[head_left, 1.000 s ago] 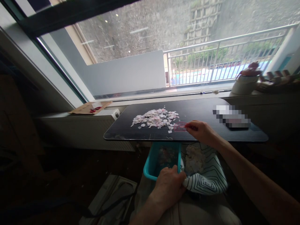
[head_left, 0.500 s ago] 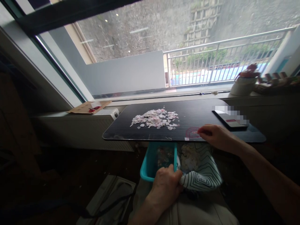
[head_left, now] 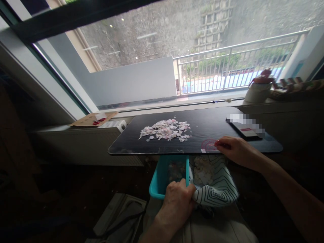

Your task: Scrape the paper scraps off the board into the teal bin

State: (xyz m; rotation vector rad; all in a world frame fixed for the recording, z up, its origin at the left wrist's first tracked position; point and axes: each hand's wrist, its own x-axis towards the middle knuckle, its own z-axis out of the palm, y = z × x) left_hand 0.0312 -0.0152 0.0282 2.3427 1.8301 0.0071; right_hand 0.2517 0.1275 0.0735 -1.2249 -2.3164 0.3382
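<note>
My left hand (head_left: pixel 178 199) is closed round the near right corner of a turquoise plastic bin (head_left: pixel 155 189), where the edge of a white bag with black lines (head_left: pixel 219 195) meets it. Paper scraps lie dimly inside the bin, and pale scraps (head_left: pixel 204 170) fill part of the bag. Over the front edge of a dark folding table (head_left: pixel 126 143), my right hand (head_left: pixel 234 148) has its fingertips pinched together beside a red round print (head_left: pixel 209 145). Whatever is between those fingertips is too small to make out. A small white scrap (head_left: pixel 203 151) lies by the print.
A heap of torn paper scraps (head_left: pixel 167 129) covers the table's middle. A phone-like slab (head_left: pixel 246 128), partly blurred out, lies at the right. Left of the table are a radiator (head_left: pixel 113 126) and brown paper (head_left: pixel 82 120). A white jug (head_left: pixel 258 91) stands on the sill.
The view has shifted slightly. My right hand stays pinched near the red print, a little farther right of it. My left hand keeps its hold on the bin.
</note>
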